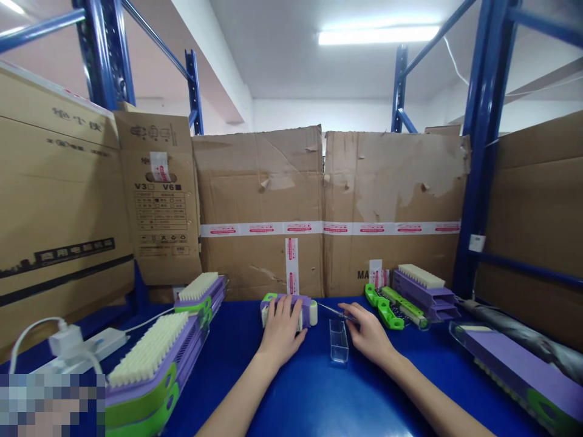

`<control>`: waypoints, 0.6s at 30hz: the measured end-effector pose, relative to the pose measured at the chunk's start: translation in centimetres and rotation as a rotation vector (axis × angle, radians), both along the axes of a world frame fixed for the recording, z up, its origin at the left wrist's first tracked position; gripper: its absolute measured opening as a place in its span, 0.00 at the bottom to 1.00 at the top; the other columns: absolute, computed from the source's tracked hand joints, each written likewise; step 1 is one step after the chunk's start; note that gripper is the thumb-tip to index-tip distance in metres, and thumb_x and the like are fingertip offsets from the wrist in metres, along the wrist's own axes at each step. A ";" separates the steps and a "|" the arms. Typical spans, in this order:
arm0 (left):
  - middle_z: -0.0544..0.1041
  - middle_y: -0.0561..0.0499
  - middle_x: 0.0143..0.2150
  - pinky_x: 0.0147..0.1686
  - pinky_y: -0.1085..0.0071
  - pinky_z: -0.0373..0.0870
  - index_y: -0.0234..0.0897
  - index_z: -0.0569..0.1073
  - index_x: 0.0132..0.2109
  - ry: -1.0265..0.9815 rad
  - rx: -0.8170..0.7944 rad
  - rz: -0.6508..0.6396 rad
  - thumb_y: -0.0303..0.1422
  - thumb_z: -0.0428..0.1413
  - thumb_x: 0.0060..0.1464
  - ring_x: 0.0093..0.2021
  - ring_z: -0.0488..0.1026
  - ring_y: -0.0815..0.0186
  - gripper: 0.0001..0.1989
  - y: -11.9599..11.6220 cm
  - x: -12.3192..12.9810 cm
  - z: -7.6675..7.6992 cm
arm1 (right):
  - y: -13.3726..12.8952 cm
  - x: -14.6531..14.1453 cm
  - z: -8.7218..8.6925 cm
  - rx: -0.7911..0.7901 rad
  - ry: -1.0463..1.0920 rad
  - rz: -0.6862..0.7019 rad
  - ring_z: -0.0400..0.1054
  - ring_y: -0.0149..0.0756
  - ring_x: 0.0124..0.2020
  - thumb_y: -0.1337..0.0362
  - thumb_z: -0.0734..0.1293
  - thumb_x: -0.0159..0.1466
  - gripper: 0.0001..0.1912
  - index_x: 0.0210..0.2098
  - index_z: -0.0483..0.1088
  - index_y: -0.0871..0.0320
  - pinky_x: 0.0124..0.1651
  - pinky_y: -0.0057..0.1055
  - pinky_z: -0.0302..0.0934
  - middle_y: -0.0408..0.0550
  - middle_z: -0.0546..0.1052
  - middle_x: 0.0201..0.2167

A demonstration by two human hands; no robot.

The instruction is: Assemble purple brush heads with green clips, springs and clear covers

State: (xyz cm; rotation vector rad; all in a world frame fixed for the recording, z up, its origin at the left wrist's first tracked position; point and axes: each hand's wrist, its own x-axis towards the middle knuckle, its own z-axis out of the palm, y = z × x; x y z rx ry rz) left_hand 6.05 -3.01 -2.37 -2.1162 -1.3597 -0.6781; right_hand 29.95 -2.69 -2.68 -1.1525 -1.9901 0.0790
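A small purple and light-green device (311,311) lies on the blue table at the centre. My left hand (283,331) rests over it, fingers bent around its top and front. In my right hand (368,332) is a thin metal tool (334,311), pinched between thumb and fingers, its tip pointing left towards the device's green end. Whether the tip touches the device cannot be made out. Between my hands, a little nearer to me, stands a clear plastic box (338,343). What my left palm covers is hidden.
Purple units with cream bristle-like tops (150,349) stand at left. At right are green wavy parts (389,312), another stacked purple unit (421,291) and a long purple piece (523,358). A white power strip (104,345) lies far left. Cardboard (259,200) walls the back.
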 end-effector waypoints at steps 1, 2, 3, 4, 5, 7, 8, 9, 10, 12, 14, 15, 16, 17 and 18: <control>0.66 0.38 0.57 0.58 0.47 0.55 0.36 0.63 0.57 0.003 0.000 0.002 0.37 0.55 0.51 0.58 0.62 0.48 0.27 0.0 0.0 0.0 | -0.1 -0.1 0.1 0.010 0.014 0.019 0.69 0.37 0.43 0.71 0.55 0.60 0.21 0.51 0.68 0.57 0.47 0.34 0.64 0.51 0.72 0.40; 0.66 0.38 0.57 0.58 0.47 0.55 0.37 0.63 0.58 0.005 0.000 0.004 0.37 0.55 0.51 0.58 0.62 0.48 0.27 0.0 0.0 0.0 | -0.2 -0.1 0.1 0.020 0.025 0.032 0.69 0.37 0.42 0.71 0.55 0.61 0.20 0.50 0.68 0.57 0.47 0.34 0.64 0.51 0.73 0.40; 0.66 0.38 0.57 0.58 0.47 0.55 0.37 0.63 0.58 0.006 0.001 0.005 0.37 0.55 0.51 0.58 0.61 0.48 0.27 0.0 0.0 0.0 | -0.3 -0.2 0.2 0.031 0.034 0.040 0.69 0.37 0.42 0.70 0.55 0.61 0.20 0.50 0.68 0.57 0.46 0.34 0.64 0.51 0.73 0.40; 0.66 0.38 0.57 0.58 0.47 0.55 0.38 0.63 0.58 0.005 0.003 0.005 0.37 0.55 0.51 0.58 0.62 0.48 0.27 0.0 0.1 0.0 | -0.3 -0.2 0.2 0.042 0.042 0.044 0.69 0.37 0.42 0.70 0.55 0.61 0.20 0.49 0.69 0.57 0.46 0.34 0.64 0.51 0.73 0.40; 0.66 0.38 0.57 0.58 0.47 0.55 0.38 0.63 0.58 0.003 0.005 0.004 0.37 0.55 0.51 0.58 0.62 0.48 0.27 0.0 0.1 0.0 | -0.3 -0.2 0.2 0.052 0.049 0.045 0.69 0.37 0.42 0.70 0.55 0.61 0.19 0.49 0.69 0.57 0.46 0.34 0.64 0.51 0.73 0.39; 0.67 0.38 0.56 0.59 0.47 0.54 0.38 0.63 0.57 -0.004 0.008 0.000 0.37 0.55 0.51 0.57 0.62 0.48 0.26 0.0 0.1 0.0 | -0.3 -0.2 0.2 0.076 0.063 0.041 0.69 0.37 0.42 0.69 0.56 0.62 0.18 0.48 0.69 0.57 0.46 0.33 0.64 0.51 0.74 0.40; 0.67 0.38 0.56 0.59 0.47 0.54 0.37 0.63 0.57 -0.007 0.008 -0.002 0.37 0.55 0.51 0.57 0.62 0.48 0.26 0.0 0.0 0.0 | -0.2 -0.2 0.2 0.094 0.072 0.037 0.69 0.37 0.42 0.69 0.56 0.62 0.17 0.47 0.70 0.57 0.46 0.33 0.64 0.51 0.74 0.40; 0.67 0.38 0.56 0.59 0.47 0.54 0.37 0.63 0.57 -0.009 0.010 -0.005 0.36 0.55 0.51 0.57 0.62 0.49 0.26 0.0 0.0 0.0 | -0.2 -0.1 0.2 0.116 0.081 0.036 0.70 0.37 0.43 0.68 0.56 0.63 0.16 0.47 0.70 0.57 0.46 0.34 0.64 0.51 0.75 0.41; 0.66 0.38 0.56 0.59 0.47 0.54 0.36 0.63 0.57 -0.010 0.011 -0.007 0.36 0.55 0.51 0.57 0.62 0.49 0.26 0.0 0.0 0.0 | -0.1 -0.1 0.1 0.144 0.085 0.038 0.70 0.37 0.43 0.68 0.56 0.63 0.16 0.47 0.70 0.58 0.47 0.34 0.65 0.51 0.75 0.41; 0.66 0.38 0.56 0.59 0.47 0.54 0.36 0.63 0.57 -0.008 0.015 -0.009 0.36 0.55 0.51 0.57 0.62 0.49 0.26 0.0 0.0 -0.1 | -0.1 -0.2 0.1 0.208 0.065 0.053 0.70 0.37 0.43 0.68 0.56 0.64 0.16 0.47 0.70 0.58 0.47 0.34 0.65 0.51 0.76 0.41; 0.66 0.38 0.56 0.59 0.47 0.54 0.36 0.63 0.57 -0.009 0.023 -0.011 0.36 0.55 0.51 0.57 0.62 0.49 0.26 0.1 0.0 -0.2 | -0.3 -0.3 0.3 0.271 0.014 0.061 0.70 0.36 0.42 0.69 0.56 0.65 0.16 0.47 0.71 0.58 0.45 0.34 0.65 0.51 0.76 0.41; 0.66 0.38 0.56 0.59 0.47 0.54 0.36 0.63 0.57 -0.012 0.027 -0.013 0.36 0.55 0.51 0.57 0.62 0.49 0.26 0.1 -0.1 -0.2 | -0.4 -0.3 0.4 0.299 -0.014 0.054 0.70 0.36 0.41 0.69 0.56 0.65 0.16 0.47 0.71 0.58 0.45 0.34 0.66 0.50 0.77 0.40; 0.66 0.38 0.56 0.59 0.48 0.54 0.36 0.63 0.57 -0.015 0.030 -0.015 0.36 0.55 0.51 0.57 0.62 0.49 0.26 0.1 -0.1 -0.3 | -0.5 -0.3 0.6 0.323 -0.040 0.043 0.70 0.36 0.40 0.69 0.56 0.65 0.16 0.46 0.72 0.58 0.44 0.33 0.66 0.50 0.77 0.40; 0.66 0.38 0.56 0.59 0.48 0.54 0.37 0.63 0.57 -0.017 0.033 -0.017 0.36 0.55 0.51 0.58 0.62 0.49 0.26 0.2 -0.1 -0.3 | -0.7 -0.4 0.8 0.342 -0.065 0.029 0.69 0.36 0.39 0.69 0.56 0.65 0.16 0.46 0.72 0.58 0.42 0.33 0.66 0.50 0.78 0.39; 0.66 0.38 0.56 0.59 0.48 0.54 0.37 0.63 0.57 -0.019 0.035 -0.018 0.36 0.55 0.51 0.58 0.62 0.49 0.26 0.2 -0.2 -0.3 | -0.8 -0.4 1.1 0.353 -0.092 0.014 0.69 0.36 0.37 0.70 0.56 0.65 0.16 0.46 0.72 0.58 0.40 0.33 0.66 0.50 0.78 0.39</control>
